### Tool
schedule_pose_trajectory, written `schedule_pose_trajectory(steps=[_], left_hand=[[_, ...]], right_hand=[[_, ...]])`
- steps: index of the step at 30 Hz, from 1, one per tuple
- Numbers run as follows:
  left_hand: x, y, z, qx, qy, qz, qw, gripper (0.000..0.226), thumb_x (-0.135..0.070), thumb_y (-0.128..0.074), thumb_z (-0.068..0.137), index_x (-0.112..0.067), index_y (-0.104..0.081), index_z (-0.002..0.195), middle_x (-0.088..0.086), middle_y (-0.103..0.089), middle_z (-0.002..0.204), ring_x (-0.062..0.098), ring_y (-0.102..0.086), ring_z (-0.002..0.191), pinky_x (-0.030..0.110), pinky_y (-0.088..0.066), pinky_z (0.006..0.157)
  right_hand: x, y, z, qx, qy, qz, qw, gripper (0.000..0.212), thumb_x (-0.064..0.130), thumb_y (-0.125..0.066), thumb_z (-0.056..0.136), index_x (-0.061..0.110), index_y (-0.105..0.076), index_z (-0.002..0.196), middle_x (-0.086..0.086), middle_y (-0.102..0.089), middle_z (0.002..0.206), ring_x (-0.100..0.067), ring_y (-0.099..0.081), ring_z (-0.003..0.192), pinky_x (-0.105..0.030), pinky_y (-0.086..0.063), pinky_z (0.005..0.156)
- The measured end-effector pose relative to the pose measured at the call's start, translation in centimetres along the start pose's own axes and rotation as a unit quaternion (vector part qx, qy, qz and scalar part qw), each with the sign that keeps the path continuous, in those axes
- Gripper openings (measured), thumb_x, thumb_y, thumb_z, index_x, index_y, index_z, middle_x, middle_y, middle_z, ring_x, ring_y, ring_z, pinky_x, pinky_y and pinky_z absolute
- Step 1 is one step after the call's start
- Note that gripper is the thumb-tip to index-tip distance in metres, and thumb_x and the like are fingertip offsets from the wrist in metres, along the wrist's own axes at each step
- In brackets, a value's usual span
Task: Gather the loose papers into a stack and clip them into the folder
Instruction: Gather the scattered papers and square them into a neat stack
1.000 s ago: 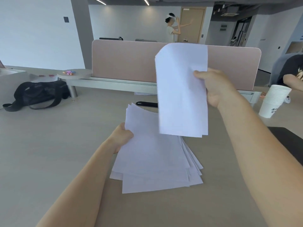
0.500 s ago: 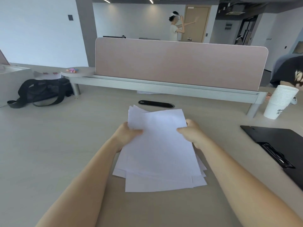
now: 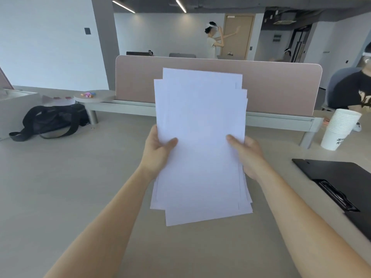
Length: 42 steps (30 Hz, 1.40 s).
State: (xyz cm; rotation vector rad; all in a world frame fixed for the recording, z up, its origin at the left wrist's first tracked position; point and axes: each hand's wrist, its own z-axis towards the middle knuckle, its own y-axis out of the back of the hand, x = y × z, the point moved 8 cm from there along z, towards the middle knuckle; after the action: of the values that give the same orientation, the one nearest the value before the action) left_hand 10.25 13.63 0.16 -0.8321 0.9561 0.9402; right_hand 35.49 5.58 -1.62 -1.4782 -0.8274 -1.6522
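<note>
A stack of white papers (image 3: 200, 121) is held upright above the beige desk (image 3: 70, 187), its edges uneven at top and bottom. My left hand (image 3: 158, 151) grips the stack's left edge with the thumb on the front sheet. My right hand (image 3: 246, 155) grips the right edge the same way. A black folder (image 3: 341, 177) lies open on the desk to the right, apart from the papers, with its metal clip (image 3: 337, 194) along the near side.
A pink divider panel (image 3: 281, 87) runs along the desk's far edge. A stack of white paper cups (image 3: 339, 129) stands at right, a black bag (image 3: 52, 121) lies at left. One person sits at far right, another stands in the background.
My right hand laid a single sheet on the pile; both hands then took the pile by its sides and lifted it off the desk to upright.
</note>
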Motion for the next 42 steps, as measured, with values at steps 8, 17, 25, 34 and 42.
schedule_pose_trajectory(steps=[8,17,25,34,42], left_hand=[[-6.2,-3.1,2.3,-0.020,-0.152,0.102,0.983,0.038,-0.006,-0.057,0.098,-0.026,-0.045,0.128,-0.004,-0.058,0.124,0.014,-0.062,0.113,0.027,-0.055,0.088],[-3.5,-2.8,2.1,-0.032,-0.088,0.064,0.994,0.035,-0.018,-0.068,0.094,-0.019,-0.054,0.126,-0.012,-0.067,0.114,-0.003,-0.069,0.096,0.016,-0.056,0.073],[-4.2,-3.7,2.0,-0.028,-0.091,0.059,0.994,0.023,-0.021,-0.068,0.094,-0.028,-0.054,0.110,-0.012,-0.068,0.110,-0.003,-0.070,0.092,0.015,-0.054,0.070],[3.3,-3.3,0.2,-0.021,0.001,0.101,0.995,0.028,-0.039,-0.063,0.095,-0.027,-0.061,0.120,-0.014,-0.071,0.113,0.000,-0.069,0.101,0.025,-0.055,0.083],[5.2,-2.8,0.4,-0.054,-0.006,0.150,0.987,0.016,-0.042,-0.064,0.093,-0.036,-0.057,0.105,-0.019,-0.069,0.103,-0.002,-0.068,0.093,0.035,-0.057,0.083]], right_hand=[[8.9,1.3,-1.3,-0.039,0.133,-0.040,0.990,0.015,0.025,-0.057,0.096,0.017,-0.069,0.096,-0.012,-0.073,0.105,-0.015,-0.062,0.087,-0.041,-0.053,0.083],[7.5,2.6,-1.4,-0.013,0.112,-0.010,0.994,0.010,0.022,-0.063,0.094,0.022,-0.073,0.096,0.009,-0.076,0.097,-0.011,-0.073,0.092,-0.034,-0.057,0.086],[7.9,2.5,-1.1,-0.059,0.096,0.025,0.993,0.013,0.032,-0.063,0.094,0.023,-0.073,0.093,0.011,-0.077,0.092,-0.009,-0.073,0.087,-0.030,-0.057,0.078],[0.9,2.5,-2.2,-0.030,0.024,0.002,0.999,0.007,0.029,-0.076,0.083,0.026,-0.074,0.088,0.012,-0.078,0.085,-0.009,-0.075,0.082,-0.032,-0.056,0.074],[-1.7,2.4,-2.7,-0.045,0.022,-0.012,0.999,0.004,0.024,-0.076,0.084,0.027,-0.073,0.083,0.014,-0.077,0.081,-0.003,-0.073,0.078,-0.022,-0.056,0.066]])
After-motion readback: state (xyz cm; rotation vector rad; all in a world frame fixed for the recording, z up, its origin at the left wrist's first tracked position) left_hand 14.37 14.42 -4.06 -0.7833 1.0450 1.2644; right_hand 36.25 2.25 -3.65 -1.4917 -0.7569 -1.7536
